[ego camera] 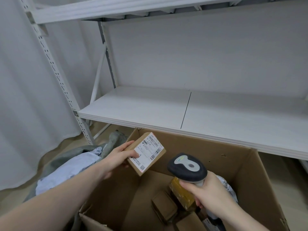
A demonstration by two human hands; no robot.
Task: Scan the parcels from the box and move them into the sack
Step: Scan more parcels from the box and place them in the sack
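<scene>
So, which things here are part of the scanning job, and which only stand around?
Part of the job:
- small labelled parcel, held in the left hand
- scanner, held in the right hand
- cardboard box with more parcels inside
- grey sack to its left

Only standing around:
- white shelf
- white curtain

- just one view, head-mounted and wide-angle, so straight edges bow near the frame borders
- looks forward and down into the open cardboard box [246,177], close up
- white shelf [150,107] sits just beyond
</scene>
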